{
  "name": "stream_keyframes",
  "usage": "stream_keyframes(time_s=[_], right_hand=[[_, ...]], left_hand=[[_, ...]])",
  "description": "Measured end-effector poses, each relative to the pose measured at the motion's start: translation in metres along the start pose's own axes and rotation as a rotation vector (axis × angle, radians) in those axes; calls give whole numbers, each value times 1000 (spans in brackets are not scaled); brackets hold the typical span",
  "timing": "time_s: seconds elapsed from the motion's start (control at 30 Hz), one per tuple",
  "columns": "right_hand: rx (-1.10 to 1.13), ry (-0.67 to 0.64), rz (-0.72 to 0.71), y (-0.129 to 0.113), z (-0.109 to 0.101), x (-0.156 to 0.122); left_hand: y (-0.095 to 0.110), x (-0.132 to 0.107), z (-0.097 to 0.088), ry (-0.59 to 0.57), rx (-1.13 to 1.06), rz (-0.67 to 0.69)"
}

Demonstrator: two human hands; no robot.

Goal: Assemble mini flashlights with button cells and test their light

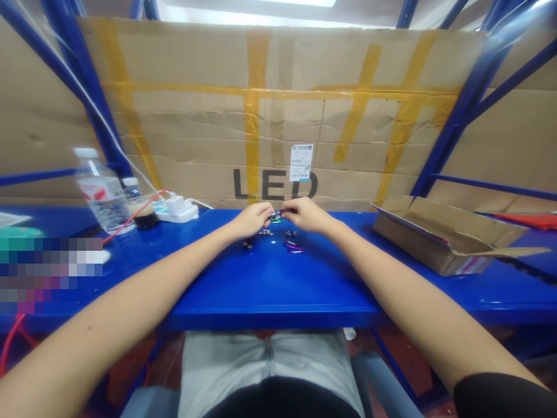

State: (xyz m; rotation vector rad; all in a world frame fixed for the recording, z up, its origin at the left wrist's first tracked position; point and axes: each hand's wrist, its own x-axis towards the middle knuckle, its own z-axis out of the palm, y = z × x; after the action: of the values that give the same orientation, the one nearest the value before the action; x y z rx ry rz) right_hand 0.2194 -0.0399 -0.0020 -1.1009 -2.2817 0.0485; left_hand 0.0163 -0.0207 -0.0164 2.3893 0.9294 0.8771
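Note:
My left hand (256,219) and my right hand (307,214) are close together over the far part of the blue table, fingers pinched. A small dark and silvery piece (279,213) shows between their fingertips. It is too small and blurred to name, and I cannot tell whether both hands grip the same thing. Just under the fingertips is a green carabiner-like piece (276,220), partly hidden. Nearer me lies a purple carabiner (294,248). Around it are small silvery metal pieces (266,232), small dark metal pieces (291,233) and another dark cluster (248,244) below my left hand.
An open cardboard box (418,238) stands on the right of the table (270,284). At left are a water bottle (101,191), a smaller bottle with dark liquid (141,206), a white power strip (176,210) and a red cable (134,213). A large cardboard sheet (195,128) closes the back.

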Motion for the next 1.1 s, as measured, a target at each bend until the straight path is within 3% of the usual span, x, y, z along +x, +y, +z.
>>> stream_keyframes(time_s=[0.1, 0.2, 0.37, 0.53, 0.73, 0.97, 1.1], right_hand=[[-58, -4, 40, 2, 0, 0], [-112, 2, 82, 5, -1, 1], [-148, -21, 129, 8, -1, 1], [-164, -52, 134, 9, -2, 0], [-142, -72, 147, 8, -4, 0], [-139, -91, 141, 9, -4, -1], [-153, -104, 138, 9, -4, -1]], left_hand=[[-3, 3, -1, -15, -129, -59], [-15, 7, -3, 19, -110, -65], [-36, 7, -13, 47, 238, -66], [-49, 4, -18, -135, 531, -87], [-53, 10, -20, -216, 725, 81], [-57, 7, -31, -219, 756, 16], [-62, 7, -34, -188, 647, -44]])
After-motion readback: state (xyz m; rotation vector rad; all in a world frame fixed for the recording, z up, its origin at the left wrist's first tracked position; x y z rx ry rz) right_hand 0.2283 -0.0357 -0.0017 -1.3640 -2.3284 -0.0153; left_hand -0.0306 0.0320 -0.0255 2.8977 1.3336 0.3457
